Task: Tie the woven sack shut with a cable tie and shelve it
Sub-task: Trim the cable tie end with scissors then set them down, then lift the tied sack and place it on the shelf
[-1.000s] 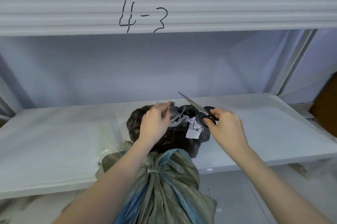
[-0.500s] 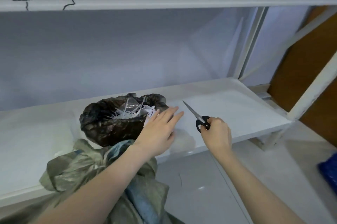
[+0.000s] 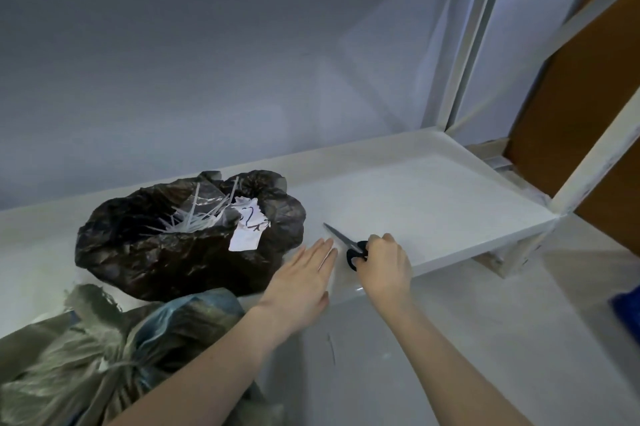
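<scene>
The woven sack [image 3: 114,353] sat low in front of the shelf [image 3: 433,203], its gathered neck already cinched by a pale cable tie [image 3: 121,366] and its bulk below the shelf's front edge, not yet on the board. Just beyond the sack, on the shelf, lay a black plastic bag [image 3: 166,252] with its mouth open, loose white cable ties [image 3: 201,214] spilling from it and a paper tag [image 3: 247,235] resting on its near side. To the right of that bag the left hand [image 3: 301,281] lay flat and open, palm down on the shelf, gripping nothing. Just beside it the right hand [image 3: 382,261] was closed around the black handles of a pair of scissors [image 3: 346,242], whose blades pointed back along the shelf and appeared to touch or nearly touch the surface; I could not tell which. The likely step was putting the scissors down before lifting the sack. The risk lay in the crowding: the black bag occupied the part of the shelf directly above the sack, so hoisting the sack straight up could shove the bag and scatter the ties, and scissors left near the edge could be knocked off.
</scene>
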The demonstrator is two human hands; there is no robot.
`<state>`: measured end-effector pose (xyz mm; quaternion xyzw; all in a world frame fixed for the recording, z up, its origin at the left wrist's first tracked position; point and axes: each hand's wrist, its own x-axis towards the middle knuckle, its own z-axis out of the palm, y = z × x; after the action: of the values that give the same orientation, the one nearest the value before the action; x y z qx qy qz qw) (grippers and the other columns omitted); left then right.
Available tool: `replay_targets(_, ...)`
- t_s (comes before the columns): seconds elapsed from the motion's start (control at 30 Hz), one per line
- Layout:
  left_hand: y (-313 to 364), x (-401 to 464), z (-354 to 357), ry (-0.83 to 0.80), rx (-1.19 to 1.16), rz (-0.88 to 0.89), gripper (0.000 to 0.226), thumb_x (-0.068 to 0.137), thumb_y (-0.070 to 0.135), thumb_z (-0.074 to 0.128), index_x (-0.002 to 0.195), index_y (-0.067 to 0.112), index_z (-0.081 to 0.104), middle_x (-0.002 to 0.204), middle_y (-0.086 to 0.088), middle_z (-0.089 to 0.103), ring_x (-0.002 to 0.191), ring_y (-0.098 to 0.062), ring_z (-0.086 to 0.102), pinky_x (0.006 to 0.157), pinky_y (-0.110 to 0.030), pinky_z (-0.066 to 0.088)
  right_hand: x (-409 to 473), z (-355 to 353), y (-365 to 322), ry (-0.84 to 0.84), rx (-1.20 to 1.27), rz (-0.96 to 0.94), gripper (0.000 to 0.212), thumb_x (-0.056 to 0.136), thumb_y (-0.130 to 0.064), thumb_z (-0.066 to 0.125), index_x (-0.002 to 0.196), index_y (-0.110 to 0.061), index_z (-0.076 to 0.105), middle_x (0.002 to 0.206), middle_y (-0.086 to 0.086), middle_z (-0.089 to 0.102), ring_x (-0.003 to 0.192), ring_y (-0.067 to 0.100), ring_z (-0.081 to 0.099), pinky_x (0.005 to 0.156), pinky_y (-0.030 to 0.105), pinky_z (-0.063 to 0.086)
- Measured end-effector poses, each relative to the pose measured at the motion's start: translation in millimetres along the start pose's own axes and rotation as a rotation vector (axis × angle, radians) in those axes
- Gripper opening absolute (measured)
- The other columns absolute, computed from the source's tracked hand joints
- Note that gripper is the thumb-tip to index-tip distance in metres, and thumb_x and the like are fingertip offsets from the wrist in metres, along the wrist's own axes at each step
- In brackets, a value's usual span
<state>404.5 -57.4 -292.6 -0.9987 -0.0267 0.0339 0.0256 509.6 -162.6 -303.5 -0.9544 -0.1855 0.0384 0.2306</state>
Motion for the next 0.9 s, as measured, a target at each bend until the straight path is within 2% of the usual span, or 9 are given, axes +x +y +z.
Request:
replay_targets(0.17,-8.7,2.5,7.9,0.029,-0.017,-0.038,0.066,0.097,0.023,0.036,0.149,0.008,-0.001,0.16,-0.009,-0.007,0.147,-0.02,-0.006,0.116,-0.031,-0.008,3.7,14.3,-2.9,-0.035,0.013,0.018,0.018,0.09,-0.017,0.054,0.099,-0.002,0.061,0.105,0.014,0.052,0.092,0.032,0.056,0.067,0.032,0.039)
replay_targets(0.37,-12.2,-2.5,6.9,0.041,-0.051,-0.044,0.065,0.096,0.023,0.038,0.149,0.007,0.004,0.16,-0.01,-0.005,0.147,-0.02,-0.004,0.117,-0.031,-0.007,2.9,21.2,-7.4,-0.064,0.058,0.028,0.019,0.09,-0.015,0.051,0.099,-0.01,0.066,0.093,0.006,0.041,0.092,0.033,0.056,0.068,0.032,0.043)
replay_targets(0.43,-12.7,-6.7,4.2,0.09,-0.039,-0.041,0.068,0.09,0.026,0.051,0.147,0.005,0.021,0.158,-0.014,0.011,0.146,-0.023,0.011,0.117,-0.033,0.002,0.4,19.2,-11.2,-0.056,0.013,0.016,0.02,0.09,-0.014,0.048,0.103,-0.008,0.063,0.101,0.01,0.047,0.092,0.032,0.055,0.069,0.032,0.041)
replay_targets(0.47,-13.9,-9.8,1.7,0.107,-0.013,-0.028,0.072,0.079,0.031,0.064,0.14,0.004,0.038,0.152,-0.016,0.03,0.141,-0.024,0.029,0.115,-0.035,0.017,-1.6,16.2,-14.2,-0.041,-0.027,0.002,0.02,0.09,-0.013,0.047,0.104,-0.007,0.061,0.107,0.011,0.048,0.093,0.032,0.055,0.07,0.032,0.04)
replay_targets(0.53,-17.8,-16.5,-3.7,0.121,0.012,-0.032,0.075,0.05,0.039,0.081,0.117,0.011,0.065,0.129,-0.009,0.061,0.119,-0.019,0.059,0.099,-0.033,0.044,-6.7,6.4,-22.5,0.004,-0.085,-0.038,0.022,0.089,-0.013,0.046,0.107,-0.006,0.058,0.113,0.013,0.049,0.096,0.032,0.054,0.073,0.033,0.039)
replay_targets(0.57,-17.9,-22.0,-10.9,0.131,0.026,-0.04,0.074,0.045,0.038,0.082,0.113,0.012,0.067,0.124,-0.007,0.064,0.115,-0.017,0.062,0.095,-0.031,0.046,-9.4,-0.6,-28.0,0.029,-0.089,-0.059,0.024,0.089,-0.013,0.047,0.109,-0.006,0.057,0.115,0.013,0.05,0.099,0.032,0.053,0.076,0.033,0.04)
replay_targets(0.7,-23.1,-49.5,-47.8,0.24,-0.051,-0.058,0.068,0.071,0.016,0.066,0.135,0.005,0.047,0.146,-0.014,0.043,0.135,-0.028,0.041,0.11,-0.039,0.019,-24.8,-38.5,-57.6,0.128,-0.085,-0.154,0.03,0.087,-0.02,0.052,0.114,-0.01,0.056,0.117,0.012,0.051,0.106,0.031,0.051,0.083,0.037,0.042)
replay_targets(0.77,-28.4,-69.5,-71.5,0.281,-0.033,-0.097,0.067,0.072,0.015,0.063,0.136,0.006,0.045,0.146,-0.015,0.042,0.134,-0.03,0.042,0.111,-0.04,0.021,-36.6,-60.2,-75.2,0.172,-0.063,-0.202,0.03,0.086,-0.022,0.054,0.113,-0.01,0.058,0.117,0.012,0.051,0.108,0.031,0.05,0.085,0.038,0.042)
replay_targets(0.9,-45.7,-118.5,-107.7,0.336,-0.065,-0.142,0.063,0.088,0.019,0.047,0.147,0.014,0.025,0.158,-0.007,0.018,0.145,-0.023,0.019,0.117,-0.032,0.009,-70.4,-100.4,-114.3,0.213,-0.006,-0.292,0.029,0.086,-0.023,0.054,0.112,-0.012,0.059,0.117,0.011,0.053,0.112,0.031,0.048,0.088,0.04,0.04)
